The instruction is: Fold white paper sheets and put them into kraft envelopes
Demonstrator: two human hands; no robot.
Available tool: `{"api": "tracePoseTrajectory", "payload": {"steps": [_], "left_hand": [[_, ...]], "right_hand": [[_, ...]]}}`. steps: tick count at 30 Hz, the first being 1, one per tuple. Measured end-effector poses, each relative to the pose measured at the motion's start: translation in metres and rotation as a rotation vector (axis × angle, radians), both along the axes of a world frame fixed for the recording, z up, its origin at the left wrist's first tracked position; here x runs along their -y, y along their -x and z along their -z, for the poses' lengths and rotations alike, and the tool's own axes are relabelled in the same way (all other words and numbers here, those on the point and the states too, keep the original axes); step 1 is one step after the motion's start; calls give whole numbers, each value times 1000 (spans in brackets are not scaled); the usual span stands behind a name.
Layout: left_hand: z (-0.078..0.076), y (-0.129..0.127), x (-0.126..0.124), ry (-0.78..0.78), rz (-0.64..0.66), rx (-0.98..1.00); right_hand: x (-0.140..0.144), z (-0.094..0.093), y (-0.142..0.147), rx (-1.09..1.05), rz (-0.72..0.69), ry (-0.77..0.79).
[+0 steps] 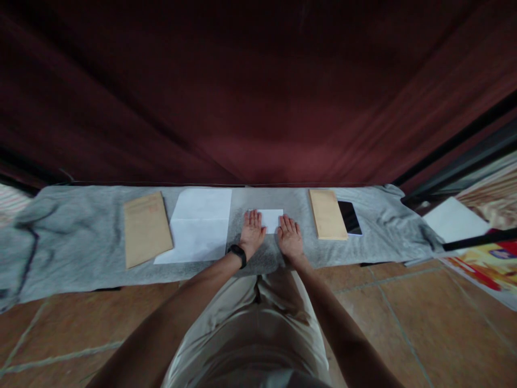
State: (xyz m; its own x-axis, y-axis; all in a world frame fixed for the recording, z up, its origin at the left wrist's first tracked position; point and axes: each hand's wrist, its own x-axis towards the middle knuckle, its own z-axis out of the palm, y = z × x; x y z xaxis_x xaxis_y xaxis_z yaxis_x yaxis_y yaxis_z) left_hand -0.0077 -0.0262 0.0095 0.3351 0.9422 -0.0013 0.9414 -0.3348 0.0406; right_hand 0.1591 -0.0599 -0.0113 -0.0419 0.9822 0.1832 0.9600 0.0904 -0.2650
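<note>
- Small white folded paper [271,219]: plain, blank, rectangular, flat on the grey cloth [81,237] covering the tabletop.
- Left hand [252,233]: grip spread flat, fingers together, palm down on the folded paper's left edge; black band on the wrist.
- Right hand [290,237]: grip spread flat likewise, pressing the folded paper's lower right corner.
- Left of the folded paper: large white sheet [198,225] with a crease across, then a brown envelope [145,229] bearing faint reddish print, too blurred to read.
- Right of the folded paper: second brown envelope [327,214], unmarked, touching a dark-screened phone [349,217].
</note>
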Motion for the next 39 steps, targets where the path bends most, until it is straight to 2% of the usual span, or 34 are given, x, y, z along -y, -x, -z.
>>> {"api": "tracePoseTrajectory", "payload": {"steps": [5,13,26,32,39], "left_hand": [[-2,0,0,-19,53,-30],[-4,-1,-1,9,59,-36],[16,16,10,-80,-71,135],[16,17,14,-110,-115,173],[11,-1,11,-142,20,236]], "right_hand": [[1,0,0,-3,11,-12],[1,-2,0,17,52,14],[2,-1,0,11,53,-5],[2,-1,1,-12,66,-7],[1,-2,2,-31,72,-5]]}}
